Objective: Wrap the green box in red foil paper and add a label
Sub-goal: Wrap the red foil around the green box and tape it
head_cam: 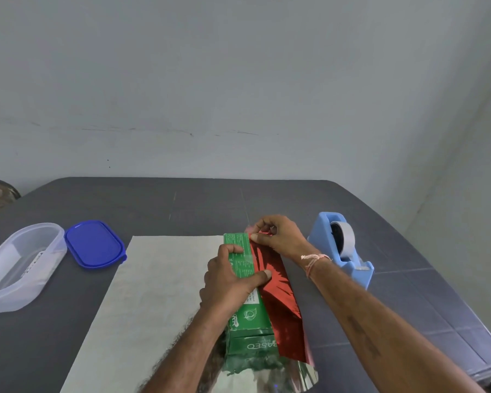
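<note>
Premises: a plain indoor room set up as a simple wrapping station; whether home or workplace cannot be determined. Evidence: a bare, scuffed pale wall [238,80]; one dark grey worktop [182,205] against it; a blue desktop tape dispenser [340,245]; a clear plastic tub [20,268], its blue lid [94,243] beside it.
</note>
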A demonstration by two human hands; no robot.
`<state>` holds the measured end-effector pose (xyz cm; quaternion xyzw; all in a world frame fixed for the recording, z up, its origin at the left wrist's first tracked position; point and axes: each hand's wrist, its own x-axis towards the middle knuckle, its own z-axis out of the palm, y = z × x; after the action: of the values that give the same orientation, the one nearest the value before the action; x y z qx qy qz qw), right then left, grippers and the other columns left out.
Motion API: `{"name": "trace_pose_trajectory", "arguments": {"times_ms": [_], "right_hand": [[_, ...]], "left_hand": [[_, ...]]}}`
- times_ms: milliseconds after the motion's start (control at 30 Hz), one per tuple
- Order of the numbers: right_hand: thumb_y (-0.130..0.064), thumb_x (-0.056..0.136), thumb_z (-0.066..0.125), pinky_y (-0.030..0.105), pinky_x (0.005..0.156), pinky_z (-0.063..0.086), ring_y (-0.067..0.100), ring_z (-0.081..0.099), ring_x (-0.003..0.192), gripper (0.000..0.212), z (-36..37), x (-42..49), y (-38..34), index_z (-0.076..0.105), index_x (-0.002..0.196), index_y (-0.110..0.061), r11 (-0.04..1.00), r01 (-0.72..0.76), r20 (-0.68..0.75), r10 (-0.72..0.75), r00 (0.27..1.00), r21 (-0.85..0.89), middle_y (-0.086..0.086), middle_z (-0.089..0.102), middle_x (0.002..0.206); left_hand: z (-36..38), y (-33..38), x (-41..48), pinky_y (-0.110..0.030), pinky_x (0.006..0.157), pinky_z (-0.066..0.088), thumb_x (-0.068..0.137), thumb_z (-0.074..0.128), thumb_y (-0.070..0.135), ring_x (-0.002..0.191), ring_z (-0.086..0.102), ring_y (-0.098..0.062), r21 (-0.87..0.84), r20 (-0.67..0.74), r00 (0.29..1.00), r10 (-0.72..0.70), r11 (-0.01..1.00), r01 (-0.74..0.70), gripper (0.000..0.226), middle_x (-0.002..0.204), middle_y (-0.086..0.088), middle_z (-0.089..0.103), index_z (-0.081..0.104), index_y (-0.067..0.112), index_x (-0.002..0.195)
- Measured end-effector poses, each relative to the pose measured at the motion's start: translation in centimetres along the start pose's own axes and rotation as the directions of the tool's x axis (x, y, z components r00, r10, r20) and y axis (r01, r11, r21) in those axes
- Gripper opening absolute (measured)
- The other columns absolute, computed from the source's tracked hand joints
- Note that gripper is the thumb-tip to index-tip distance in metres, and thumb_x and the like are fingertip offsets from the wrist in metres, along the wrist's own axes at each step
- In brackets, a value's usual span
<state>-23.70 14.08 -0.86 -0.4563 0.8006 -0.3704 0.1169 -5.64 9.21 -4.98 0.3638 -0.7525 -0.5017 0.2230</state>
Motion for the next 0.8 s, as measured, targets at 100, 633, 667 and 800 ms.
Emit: {"name": "trace_pose_trajectory", "arguments": {"times_ms": [100, 633, 667, 800], "right_hand": [[-0.029, 0.089, 0.079, 0.021, 0.067, 0.049, 0.003, 0.062, 0.077, 0.012, 0.08, -0.01, -0.02, 0.075, 0.093, -0.019, 0.999, 0.020, -0.019, -0.021, 1.000, -0.032, -0.008, 0.071, 0.087], [-0.057, 0.076, 0.076, 0.048, 0.089, 0.055, 0.009, 0.061, 0.096, 0.016, 0.37, 0.67, 0.22, 0.061, 0.076, -0.050, 0.980, 0.005, -0.033, -0.012, 0.999, -0.200, -0.016, 0.066, 0.100], [-0.064, 0.071, 0.072, 0.049, 0.089, 0.055, 0.009, 0.061, 0.097, 0.019, 0.41, 0.78, 0.33, 0.062, 0.079, -0.050, 0.980, 0.004, -0.032, -0.011, 0.999, -0.199, -0.016, 0.066, 0.101], [-0.069, 0.067, 0.070, 0.049, 0.093, 0.055, 0.012, 0.061, 0.104, 0.041, 0.30, 0.85, 0.27, 0.064, 0.103, -0.051, 0.981, -0.010, -0.025, 0.005, 1.000, -0.193, -0.013, 0.064, 0.109]], "left_hand": [[0.01, 0.04, -0.02, -0.048, 0.097, 0.051, 0.041, 0.072, 0.082, 0.109, 0.056, -0.017, 0.004, 0.000, 1.000, -0.001, 1.000, 0.001, 0.080, 0.116, 0.011, 0.048, 0.040, 0.054, 0.108], [-0.01, 0.20, -0.14, -0.049, 0.096, 0.052, 0.040, 0.072, 0.083, 0.107, 0.058, -0.018, 0.011, -0.006, 1.000, -0.002, 1.000, 0.002, 0.081, 0.114, 0.013, 0.048, 0.039, 0.054, 0.108], [-0.02, 0.20, -0.15, -0.049, 0.096, 0.051, 0.040, 0.072, 0.083, 0.108, 0.057, -0.018, 0.014, -0.005, 1.000, -0.002, 1.000, 0.002, 0.082, 0.115, 0.012, 0.048, 0.040, 0.053, 0.109], [-0.11, 0.16, -0.17, -0.048, 0.095, 0.053, 0.040, 0.072, 0.083, 0.106, 0.058, -0.017, 0.010, 0.000, 1.000, -0.010, 1.000, 0.010, 0.081, 0.112, 0.015, 0.047, 0.039, 0.054, 0.108]]}}
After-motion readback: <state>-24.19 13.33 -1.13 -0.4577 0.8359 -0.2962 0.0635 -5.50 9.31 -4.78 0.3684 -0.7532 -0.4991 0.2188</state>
